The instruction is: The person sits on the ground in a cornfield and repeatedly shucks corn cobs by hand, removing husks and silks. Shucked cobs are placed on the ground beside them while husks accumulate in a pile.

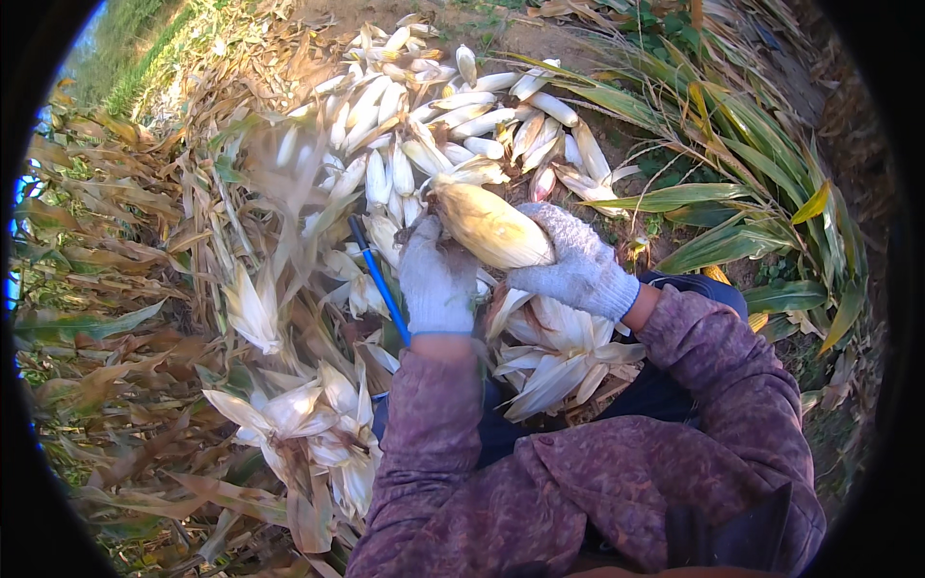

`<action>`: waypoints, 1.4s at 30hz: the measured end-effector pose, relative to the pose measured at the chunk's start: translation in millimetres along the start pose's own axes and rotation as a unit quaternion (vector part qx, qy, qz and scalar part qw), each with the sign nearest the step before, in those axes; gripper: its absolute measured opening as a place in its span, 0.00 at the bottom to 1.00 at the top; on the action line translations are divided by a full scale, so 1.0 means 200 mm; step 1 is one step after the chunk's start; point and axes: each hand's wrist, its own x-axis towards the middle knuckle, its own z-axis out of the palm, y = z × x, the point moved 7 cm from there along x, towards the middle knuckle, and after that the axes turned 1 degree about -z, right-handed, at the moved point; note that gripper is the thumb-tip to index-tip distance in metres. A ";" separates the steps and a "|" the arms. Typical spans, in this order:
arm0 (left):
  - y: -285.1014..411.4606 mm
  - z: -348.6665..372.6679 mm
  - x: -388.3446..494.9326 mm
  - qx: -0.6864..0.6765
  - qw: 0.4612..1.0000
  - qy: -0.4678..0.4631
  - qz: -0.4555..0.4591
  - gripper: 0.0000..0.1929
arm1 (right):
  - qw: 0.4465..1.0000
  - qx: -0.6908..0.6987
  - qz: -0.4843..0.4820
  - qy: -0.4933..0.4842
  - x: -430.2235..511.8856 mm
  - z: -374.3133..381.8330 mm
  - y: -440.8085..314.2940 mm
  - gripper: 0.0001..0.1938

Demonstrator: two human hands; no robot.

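Between my two gloved hands is an ear of corn [498, 225] in its pale yellow husk, tilted, with dark silk at its upper left end. My right hand [574, 264], in a grey-white knit glove, grips the ear's lower right end. At the silk end, my left hand [439, 278] holds the ear from below; its fingers are partly hidden. Beneath my hands, between my legs, lie loose, opened corn husks [560, 354]. A blue rod-like handle [379, 280] slants up beside my left wrist, its lower end hidden by my sleeve.
A pile of corn ears [433, 108], mostly in pale husks, spreads over the soil ahead. Cut green corn stalks [751, 159] lie to the right. Discarded husks [311, 426] are heaped at my left, beside dry corn stalks and leaves [115, 238]. Yellow cobs [715, 274] show by my right knee.
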 end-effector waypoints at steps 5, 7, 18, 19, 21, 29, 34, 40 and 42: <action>0.03 -0.04 0.03 -0.018 0.999 0.015 0.042 0.18 | 0.974 0.205 0.090 -0.041 0.01 0.11 0.06 0.40; 0.03 -0.07 0.04 0.019 0.997 0.036 0.065 0.18 | 0.970 0.221 0.097 -0.035 0.02 0.11 0.07 0.40; -0.01 -0.03 -0.01 0.247 0.951 -0.095 0.162 0.22 | 0.990 -0.057 -0.127 0.013 0.05 0.04 -0.01 0.37; 0.00 -0.06 -0.03 0.361 0.906 -0.075 0.208 0.21 | 0.990 -0.056 -0.126 0.025 0.04 0.03 0.00 0.36; -0.01 -0.12 0.01 0.476 0.830 -0.057 0.284 0.20 | 0.983 -0.081 -0.158 0.043 0.04 0.02 -0.01 0.37; -0.10 0.05 -0.12 0.021 0.999 0.024 0.031 0.25 | 0.998 0.048 -0.008 0.028 0.04 0.07 0.03 0.49; -0.17 0.09 -0.12 0.003 0.999 -0.042 0.023 0.26 | 0.909 0.411 0.067 -0.006 0.10 0.15 0.06 0.39; -0.16 0.22 -0.18 -0.067 0.988 -0.134 -0.021 0.29 | 0.652 0.739 0.166 0.038 0.19 0.20 0.18 0.30; -0.16 0.23 -0.18 -0.084 0.986 -0.138 -0.032 0.29 | 0.774 0.625 0.099 0.023 0.19 0.19 0.20 0.29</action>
